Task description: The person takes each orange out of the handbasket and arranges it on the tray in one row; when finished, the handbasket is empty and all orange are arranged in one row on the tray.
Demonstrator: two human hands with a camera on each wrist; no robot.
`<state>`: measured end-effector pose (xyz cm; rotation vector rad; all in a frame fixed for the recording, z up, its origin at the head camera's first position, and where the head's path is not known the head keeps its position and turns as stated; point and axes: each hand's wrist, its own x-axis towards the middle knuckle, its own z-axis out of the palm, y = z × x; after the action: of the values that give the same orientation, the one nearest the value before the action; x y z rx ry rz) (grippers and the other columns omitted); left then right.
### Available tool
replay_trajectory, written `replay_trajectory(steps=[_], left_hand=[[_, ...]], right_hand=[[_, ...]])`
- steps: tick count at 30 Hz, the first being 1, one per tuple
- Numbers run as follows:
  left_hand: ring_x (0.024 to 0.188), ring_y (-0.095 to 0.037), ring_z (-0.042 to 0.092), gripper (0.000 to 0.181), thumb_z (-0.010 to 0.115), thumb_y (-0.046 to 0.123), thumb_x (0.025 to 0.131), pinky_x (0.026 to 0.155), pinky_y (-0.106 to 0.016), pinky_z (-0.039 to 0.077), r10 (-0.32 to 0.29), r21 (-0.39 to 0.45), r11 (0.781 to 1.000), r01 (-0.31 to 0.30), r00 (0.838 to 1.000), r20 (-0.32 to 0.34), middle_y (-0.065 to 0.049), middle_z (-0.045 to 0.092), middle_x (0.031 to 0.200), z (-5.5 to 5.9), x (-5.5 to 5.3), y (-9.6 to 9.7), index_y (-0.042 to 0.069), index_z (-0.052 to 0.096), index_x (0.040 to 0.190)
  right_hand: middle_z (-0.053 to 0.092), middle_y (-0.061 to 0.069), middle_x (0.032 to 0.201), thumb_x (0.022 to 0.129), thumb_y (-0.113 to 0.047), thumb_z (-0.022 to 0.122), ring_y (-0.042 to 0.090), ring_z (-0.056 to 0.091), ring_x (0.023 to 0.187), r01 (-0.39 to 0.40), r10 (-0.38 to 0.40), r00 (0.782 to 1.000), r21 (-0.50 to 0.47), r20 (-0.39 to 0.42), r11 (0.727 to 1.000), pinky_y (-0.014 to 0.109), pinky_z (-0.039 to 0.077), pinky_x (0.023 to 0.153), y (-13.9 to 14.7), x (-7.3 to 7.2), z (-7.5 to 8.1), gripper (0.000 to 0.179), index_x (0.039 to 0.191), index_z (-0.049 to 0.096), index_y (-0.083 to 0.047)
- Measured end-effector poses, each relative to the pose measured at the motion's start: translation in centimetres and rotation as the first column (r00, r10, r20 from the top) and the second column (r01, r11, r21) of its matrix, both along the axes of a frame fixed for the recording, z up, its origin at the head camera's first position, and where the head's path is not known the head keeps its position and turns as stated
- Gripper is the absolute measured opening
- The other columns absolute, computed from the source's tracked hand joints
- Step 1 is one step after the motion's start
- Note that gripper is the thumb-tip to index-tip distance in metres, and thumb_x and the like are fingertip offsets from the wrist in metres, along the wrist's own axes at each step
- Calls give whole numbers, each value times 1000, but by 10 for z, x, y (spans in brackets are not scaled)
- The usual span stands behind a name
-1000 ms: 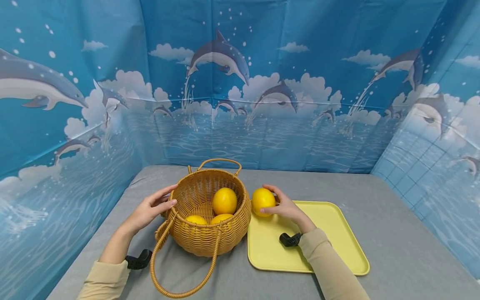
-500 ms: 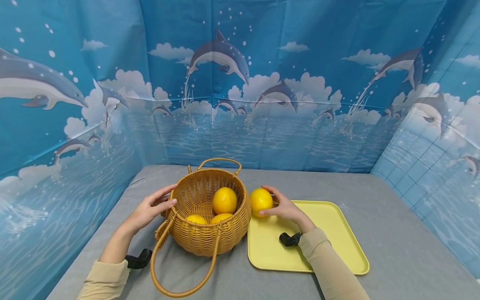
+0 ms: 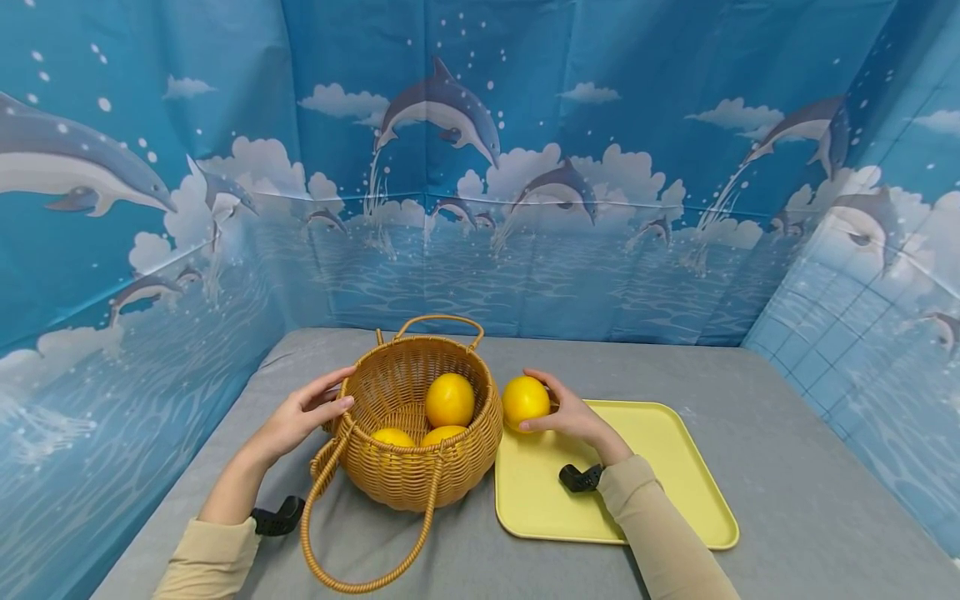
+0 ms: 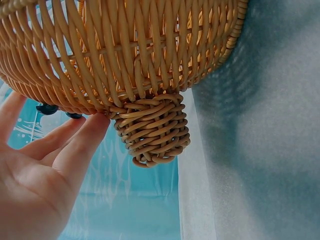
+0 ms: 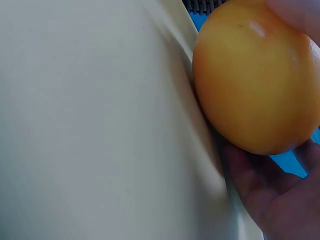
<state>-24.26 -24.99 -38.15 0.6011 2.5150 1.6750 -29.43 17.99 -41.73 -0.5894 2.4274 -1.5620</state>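
Observation:
My left hand [image 3: 303, 417] rests its fingertips against the left side of a brown wicker basket [image 3: 405, 487], near the rim. In the left wrist view the fingers [image 4: 82, 145] are fairly straight and touch the weave beside a small woven piece [image 4: 152, 130]. My right hand [image 3: 573, 412] holds a round yellow fruit [image 3: 525, 402] between thumb and fingers, at the tray's far left corner and just right of the basket. Up close, the right wrist view shows this fruit [image 5: 255, 80] smooth and orange-yellow. Inside the basket, one similar fruit [image 3: 450, 400] shows whole, with two partly hidden behind the front rim.
A yellow tray [image 3: 660, 483] lies right of the basket, under my right forearm. The basket's front handle [image 3: 360, 587] hangs down toward me; its rear handle [image 3: 438, 317] stands up. Grey cloth [image 3: 787, 467] covers the table. A dolphin-printed curtain [image 3: 622, 275] encloses the back and sides.
The fruit in my right hand shifted slightly left toward the basket, then slightly back right. My left hand and the basket stay in place.

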Motion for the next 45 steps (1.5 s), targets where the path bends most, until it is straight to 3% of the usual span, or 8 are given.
replay_trajectory(steps=[16, 29, 35, 45], left_hand=[[134, -41, 26, 56, 55, 28, 96, 98, -58, 35, 9, -6, 1000, -9, 1000, 10, -14, 24, 152, 0, -1, 0, 18, 35, 147], [133, -41, 29, 55, 55, 27, 96, 90, -49, 45, 1, 4, 1000, -1, 1000, 18, -14, 25, 151, 1, 0, -1, 18, 35, 147], [133, -40, 30, 55, 55, 27, 96, 84, -41, 48, -4, 11, 1000, 3, 1000, 21, -14, 25, 151, 0, 0, -1, 18, 35, 147], [132, -40, 31, 55, 55, 25, 96, 84, -43, 48, -11, 27, 1000, 11, 1000, 24, -15, 26, 151, 0, 0, 0, 17, 35, 147]], right_hand=[[30, 22, 145, 79, -6, 75, 38, 39, 125, -85, 85, 996, -59, -16, 995, 50, 37, 100, -2, -2, -3, 88, 149, 21, -4], [33, 22, 143, 77, -10, 77, 36, 43, 120, -52, 52, 999, -17, -12, 999, 46, 40, 96, -1, -2, -1, 88, 149, 26, -7], [26, 20, 148, 76, -8, 78, 37, 40, 124, -55, 55, 998, -49, -7, 997, 47, 38, 97, -1, -1, -1, 91, 149, 23, -6], [25, 19, 149, 75, -8, 78, 37, 40, 123, -40, 40, 999, -46, 1, 998, 46, 38, 95, -1, 0, -1, 92, 150, 23, -9]])
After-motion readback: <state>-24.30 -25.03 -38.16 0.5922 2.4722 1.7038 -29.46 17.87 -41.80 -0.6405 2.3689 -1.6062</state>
